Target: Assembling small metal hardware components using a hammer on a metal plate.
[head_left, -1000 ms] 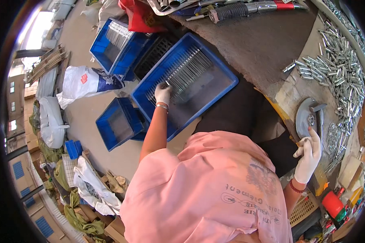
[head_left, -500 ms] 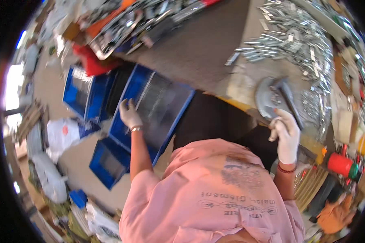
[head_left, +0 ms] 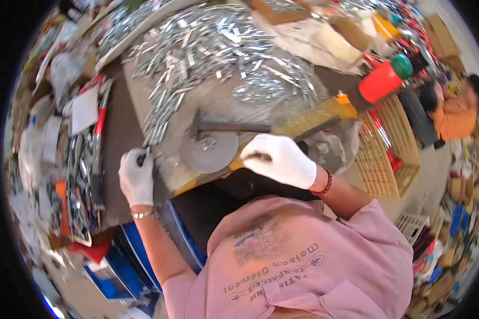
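My left hand (head_left: 137, 178), in a white glove, is at the near left end of a large pile of shiny metal strips (head_left: 197, 45). Its fingers are closed on the end of a thin metal strip (head_left: 147, 144). My right hand (head_left: 283, 160), also gloved, hovers by the table's front edge with fingertips pinched together; what they hold, if anything, is too small to make out. Between the hands lies a round grey dish (head_left: 210, 155) with small metal parts in it. A hammer (head_left: 234, 127) rests across its far rim, the handle pointing right.
A heap of small metal pieces (head_left: 261, 87) lies beyond the hammer. Assembled metal parts (head_left: 80, 175) crowd the left. Blue crates (head_left: 109, 276) stand below left; a yellow slatted crate (head_left: 391, 154) and a red cylinder with a green end (head_left: 380, 82) are right. Another person (head_left: 455, 114) sits farther right.
The view has swung right toward the table. My left hand has gone from the blue crate to the strips and closed. My right hand has shifted to the table's front edge, fingers pinched.
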Demonstrator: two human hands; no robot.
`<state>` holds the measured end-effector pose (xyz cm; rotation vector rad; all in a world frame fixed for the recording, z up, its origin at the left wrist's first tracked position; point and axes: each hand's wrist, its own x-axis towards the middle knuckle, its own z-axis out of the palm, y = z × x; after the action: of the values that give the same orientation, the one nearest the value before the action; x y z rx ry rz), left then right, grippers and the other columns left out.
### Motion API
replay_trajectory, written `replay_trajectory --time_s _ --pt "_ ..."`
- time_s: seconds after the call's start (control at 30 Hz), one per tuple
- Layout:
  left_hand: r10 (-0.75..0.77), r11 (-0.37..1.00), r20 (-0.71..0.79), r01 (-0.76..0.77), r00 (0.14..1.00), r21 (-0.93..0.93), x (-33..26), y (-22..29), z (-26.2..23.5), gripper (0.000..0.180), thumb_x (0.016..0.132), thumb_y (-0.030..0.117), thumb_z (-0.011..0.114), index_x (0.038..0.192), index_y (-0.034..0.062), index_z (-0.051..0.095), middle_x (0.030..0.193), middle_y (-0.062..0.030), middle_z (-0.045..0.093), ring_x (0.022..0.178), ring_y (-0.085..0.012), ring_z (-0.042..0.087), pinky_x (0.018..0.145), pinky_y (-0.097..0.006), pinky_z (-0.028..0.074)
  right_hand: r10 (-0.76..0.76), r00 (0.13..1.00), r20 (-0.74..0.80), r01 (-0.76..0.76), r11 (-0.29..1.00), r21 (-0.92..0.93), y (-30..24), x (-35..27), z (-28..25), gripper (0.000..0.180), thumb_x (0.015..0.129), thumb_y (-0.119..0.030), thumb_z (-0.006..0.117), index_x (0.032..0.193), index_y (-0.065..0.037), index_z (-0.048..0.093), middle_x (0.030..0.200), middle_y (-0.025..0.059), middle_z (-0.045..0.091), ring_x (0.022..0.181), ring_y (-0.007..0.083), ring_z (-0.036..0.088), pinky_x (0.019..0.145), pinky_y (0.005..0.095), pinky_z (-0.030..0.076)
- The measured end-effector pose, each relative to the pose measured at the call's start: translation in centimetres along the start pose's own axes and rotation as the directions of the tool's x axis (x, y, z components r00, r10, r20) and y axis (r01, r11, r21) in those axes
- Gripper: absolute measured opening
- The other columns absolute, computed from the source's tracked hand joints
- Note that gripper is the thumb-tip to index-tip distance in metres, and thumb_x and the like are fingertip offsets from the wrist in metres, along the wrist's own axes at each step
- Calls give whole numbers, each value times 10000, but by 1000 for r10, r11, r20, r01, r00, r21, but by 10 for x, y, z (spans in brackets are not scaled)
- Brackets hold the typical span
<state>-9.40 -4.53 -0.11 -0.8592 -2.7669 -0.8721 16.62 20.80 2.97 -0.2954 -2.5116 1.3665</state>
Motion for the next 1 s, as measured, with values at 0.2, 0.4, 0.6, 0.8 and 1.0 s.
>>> replay_trajectory --time_s 0.2,0.4,0.6,0.8,1.0 --pt "-8 959 0 8 1000 -285 -5 13 5 108 910 51 800 976 -11 741 908 -65 679 851 -165 631 807 -317 517 88 860 -503 -353 814 -461 74 0 -94 133 916 -246 727 945 -131 787 996 117 752 955 355 731 830 451 590" --pt "304 908 67 -267 950 -323 -23 96 6 112 827 10 822 909 40 751 881 -127 701 806 -291 682 741 -380 540 26 833 -553 -385 744 -546 111 44 -97 247 906 -185 773 1141 -125 728 1079 108 761 992 316 752 839 430 595" --pt "422 887 118 -383 899 -258 -25 96 28 60 830 104 781 886 116 761 878 -96 704 854 -317 704 757 -434 566 207 771 -602 -572 639 -514 113 72 -85 419 888 -110 685 1302 -145 629 1008 215 760 923 450 734 780 567 579" --pt "399 892 93 -363 912 -269 -35 93 18 92 844 159 813 916 119 773 872 -87 682 862 -322 681 769 -440 550 92 713 -695 -420 850 -319 110 72 -97 365 902 -117 721 1265 -90 692 1003 198 770 915 376 755 813 482 592" --pt "386 881 94 -336 918 -334 -39 89 21 81 863 167 815 926 120 796 916 -93 702 915 -318 692 795 -428 554 120 946 -300 -136 990 -35 15 62 -61 126 880 -4 731 996 -42 761 916 67 733 753 132 687 695 302 551"
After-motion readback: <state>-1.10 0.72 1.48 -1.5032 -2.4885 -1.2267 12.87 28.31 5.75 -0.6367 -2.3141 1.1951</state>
